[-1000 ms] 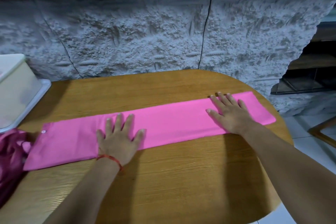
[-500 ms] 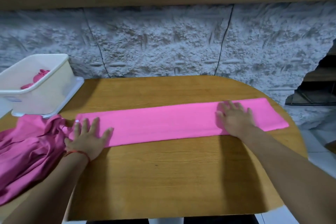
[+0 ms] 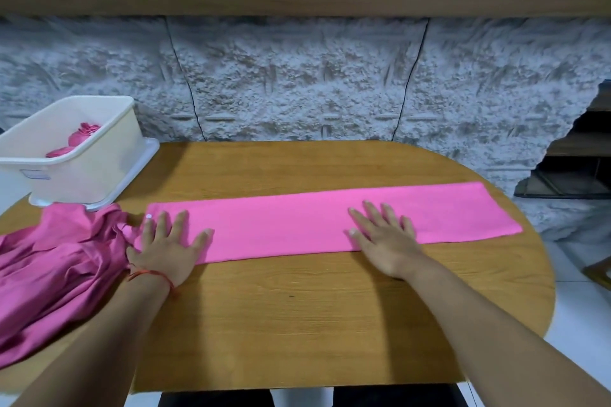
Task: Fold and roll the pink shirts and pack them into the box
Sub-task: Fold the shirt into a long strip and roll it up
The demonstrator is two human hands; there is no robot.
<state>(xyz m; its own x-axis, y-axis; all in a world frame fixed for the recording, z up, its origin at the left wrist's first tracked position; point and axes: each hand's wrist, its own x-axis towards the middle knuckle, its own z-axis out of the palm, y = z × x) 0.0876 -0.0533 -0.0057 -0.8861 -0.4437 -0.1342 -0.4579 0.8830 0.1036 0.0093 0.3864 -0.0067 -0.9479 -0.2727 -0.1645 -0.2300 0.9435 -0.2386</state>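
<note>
- Folded pink shirt (image 3: pixel 297 225) lies as a long strip across the wooden table (image 3: pixel 297 324).
- Left hand (image 3: pixel 168 244) presses flat, fingers spread, on its left end.
- Right hand (image 3: pixel 385 238) rests flat, fingers straight, right of centre.
- White box (image 3: pixel 99 162) at far left holds rolled shirts (image 3: pixel 77 140).
- Crumpled pink shirts (image 3: pixel 56 268) lie beside it.

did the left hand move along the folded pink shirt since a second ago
Yes. The left hand slid leftward along the long folded bright pink shirt: earlier well short of the small white button at its left end, now beside it.
</note>
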